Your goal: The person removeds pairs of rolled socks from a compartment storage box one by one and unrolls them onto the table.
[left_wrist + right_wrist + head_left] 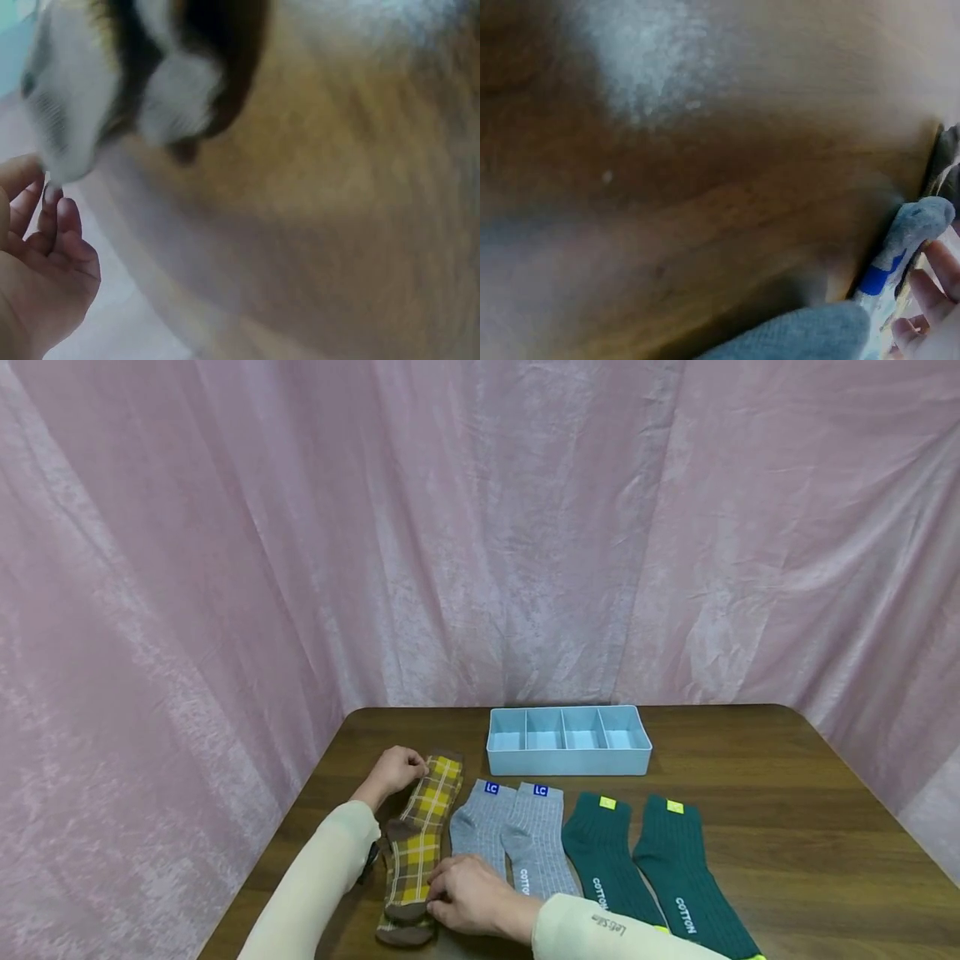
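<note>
Two yellow-and-brown plaid socks lie one over the other at the left of the table, slightly offset at the brown toes. My left hand pinches the cuff edge of the upper sock at its far end; the left wrist view shows thumb and fingertips meeting on the raised fabric. At the near end, my right hand grips the upper sock's side close to the toe, its fingers bent at the edge. That hand reaches over the feet of two light grey socks, partly hiding them.
Two dark green socks with yellow labels lie side by side on the right. Behind the socks stands a light blue box with several compartments. The brown wooden table backs onto a pink curtain.
</note>
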Demonstrator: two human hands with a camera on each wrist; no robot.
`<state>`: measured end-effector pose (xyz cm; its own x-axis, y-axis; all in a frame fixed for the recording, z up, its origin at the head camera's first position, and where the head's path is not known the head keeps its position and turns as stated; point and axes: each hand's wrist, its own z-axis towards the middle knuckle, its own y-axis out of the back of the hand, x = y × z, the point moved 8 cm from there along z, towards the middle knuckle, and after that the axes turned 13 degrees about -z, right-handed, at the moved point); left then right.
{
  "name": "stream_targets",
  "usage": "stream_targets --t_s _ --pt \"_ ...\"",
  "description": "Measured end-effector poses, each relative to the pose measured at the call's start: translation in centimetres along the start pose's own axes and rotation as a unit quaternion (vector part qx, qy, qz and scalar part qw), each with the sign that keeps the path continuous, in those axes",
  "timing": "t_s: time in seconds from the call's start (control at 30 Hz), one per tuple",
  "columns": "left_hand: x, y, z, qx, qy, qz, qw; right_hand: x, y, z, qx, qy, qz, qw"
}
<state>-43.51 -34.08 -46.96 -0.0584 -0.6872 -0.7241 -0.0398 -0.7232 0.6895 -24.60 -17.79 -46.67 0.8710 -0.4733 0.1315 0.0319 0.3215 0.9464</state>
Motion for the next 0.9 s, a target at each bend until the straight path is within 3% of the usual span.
stream_targets --t_s 0.2,0.37,0.5,0.7,0.8,0.9 --pt "-0.7 3.2 0.0 -0.023 -0.001 -0.042 0.9988 0.4 1.5 0.9 -0.044 0.002 0.013 0.999" --pt "-0.3 5.8 -0.3 -0.023 0.015 -0.025 0.9993 1.6 2.4 2.0 -0.079 0.023 0.003 0.997" --pt "0.6 7.1 -1.0 -0.021 0.022 -0.001 0.9995 2.8 2.0 3.0 -0.099 0.045 -0.002 0.994" --pt "2.1 7.9 -1.9 -0.03 0.025 0.027 0.9989 4.1 0.8 4.3 -0.078 0.028 -0.014 0.997" --pt "3.0 7.5 -2.3 -0.025 0.03 0.038 0.9985 4.6 0.1 4.6 -0.057 0.023 -0.024 0.998" --pt "3.9 6.7 -2.4 -0.011 0.035 0.079 0.9962 4.8 -0.7 4.6 -0.019 0.022 -0.023 0.999"
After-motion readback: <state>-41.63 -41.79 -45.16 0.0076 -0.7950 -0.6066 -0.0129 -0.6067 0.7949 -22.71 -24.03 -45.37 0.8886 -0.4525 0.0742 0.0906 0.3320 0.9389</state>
